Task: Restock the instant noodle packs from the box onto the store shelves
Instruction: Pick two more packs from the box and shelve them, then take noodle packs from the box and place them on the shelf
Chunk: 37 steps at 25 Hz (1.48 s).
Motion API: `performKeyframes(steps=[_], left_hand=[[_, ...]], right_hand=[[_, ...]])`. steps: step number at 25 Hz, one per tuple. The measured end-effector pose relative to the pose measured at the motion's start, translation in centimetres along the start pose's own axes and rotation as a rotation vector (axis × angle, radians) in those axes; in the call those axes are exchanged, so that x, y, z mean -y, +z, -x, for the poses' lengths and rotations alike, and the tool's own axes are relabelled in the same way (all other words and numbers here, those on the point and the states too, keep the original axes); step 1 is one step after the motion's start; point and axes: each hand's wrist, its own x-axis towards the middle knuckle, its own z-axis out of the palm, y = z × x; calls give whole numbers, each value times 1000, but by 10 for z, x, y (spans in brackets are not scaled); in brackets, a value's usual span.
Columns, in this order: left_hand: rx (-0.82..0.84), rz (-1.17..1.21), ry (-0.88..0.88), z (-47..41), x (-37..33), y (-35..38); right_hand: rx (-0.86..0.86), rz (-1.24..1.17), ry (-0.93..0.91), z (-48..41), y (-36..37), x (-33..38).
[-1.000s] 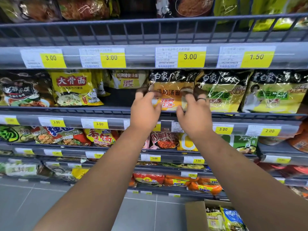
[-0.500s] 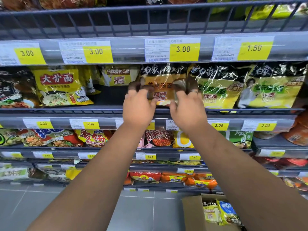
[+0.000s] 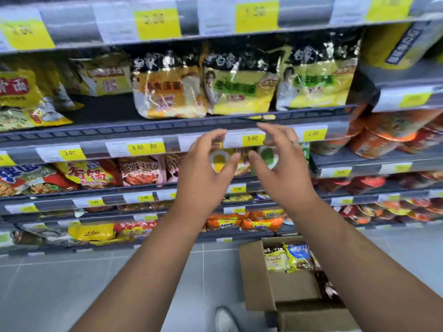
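Noodle pack: an orange-yellow pack [image 3: 167,92] is standing upright on the shelf [image 3: 167,127], leaning slightly back, touching a green-yellow pack [image 3: 237,89] on its right side.
Row: 2 green-yellow packs are standing side by side; the second green-yellow pack [image 3: 314,85] is sitting at the right end of the row.
Gap: a dark open space is showing just left of the orange-yellow pack, with a smaller yellow pack [image 3: 105,77] sitting further back in it.
Left hand [image 3: 203,173]: the grip is released, fingers spread and curled, holding nothing, hanging below the shelf edge in front of the price tags [image 3: 251,140].
Right hand [image 3: 280,171]: the grip is released, fingers extended, holding nothing; a ring [image 3: 295,142] is showing on 1 finger.
Hand spacing: both hands are hovering near each other, apart from the packs above.
Box [image 3: 263,279]: a cardboard box is sitting open on the floor [image 3: 72,283] at lower right, with several packs [image 3: 287,257] lying inside.
Lower shelves: further packs and orange cups [image 3: 374,140] are filling the rows below; details are blurred.
Shoe [image 3: 224,319]: a white shoe tip is showing on the floor beside the box.
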Motion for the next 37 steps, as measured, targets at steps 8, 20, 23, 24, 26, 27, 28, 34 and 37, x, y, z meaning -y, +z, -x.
performKeyframes(steps=[8,20,23,24,26,27,28,34,37], left_hand=[[205,294,-366,107,-35,152],[300,257,-803,205,15,358],[352,207,-834,215,54,393],[379,189,-847,218,71,407],[438,151,-864,226,111,437],[459,137,-867,230,132,451],[480,115,-871,234,154,466],[523,102,-933,273,281,562],[505,75,-979,290,344,602]], right_hand=[[109,-314,382,102,-126,-123],[167,-328,806,230,-214,-354],[114,-313,898,256,-207,-408],[95,-313,928,267,-203,-428],[70,-272,986,295,-190,-468],[68,-256,1011,309,-183,-490],[66,-257,1040,323,-174,-512],[80,-177,1155,410,-124,-642],[138,-86,1179,437,-104,-704]])
